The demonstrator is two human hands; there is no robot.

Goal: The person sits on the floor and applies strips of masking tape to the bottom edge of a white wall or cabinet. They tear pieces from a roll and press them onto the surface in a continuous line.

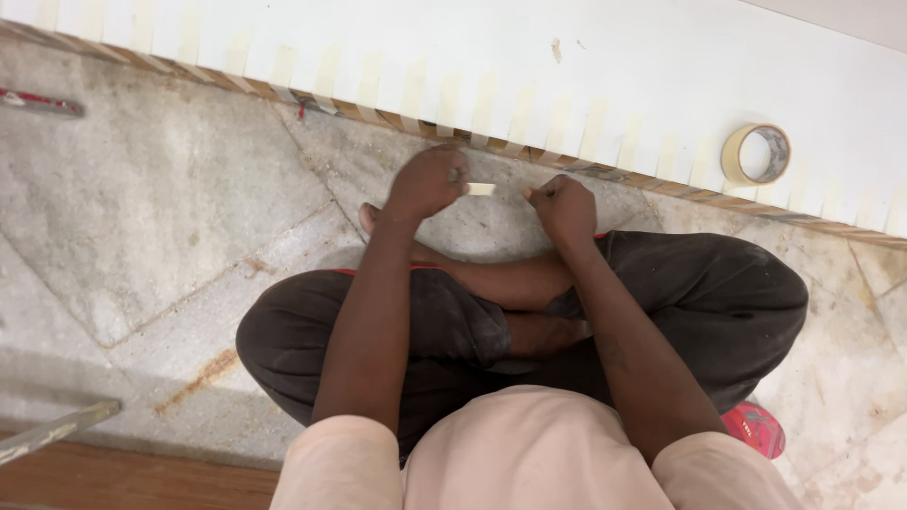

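Head view: short strip of pale beige masking tape (481, 189) is stretched between both hands, long axis running left-right, roughly parallel to the white board w/ taped wooden edge (529, 76) just beyond. Left hand (427, 181) is clenched, pinching one end; right hand (562, 206) is clenched on the other end. Both equally near. Beige tape roll (756, 154) lies on the board, well off to the right, nearer the right hand.

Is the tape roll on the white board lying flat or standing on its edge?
Lying flat. The tape roll rests on the white board with its open core facing up, apart from both hands.
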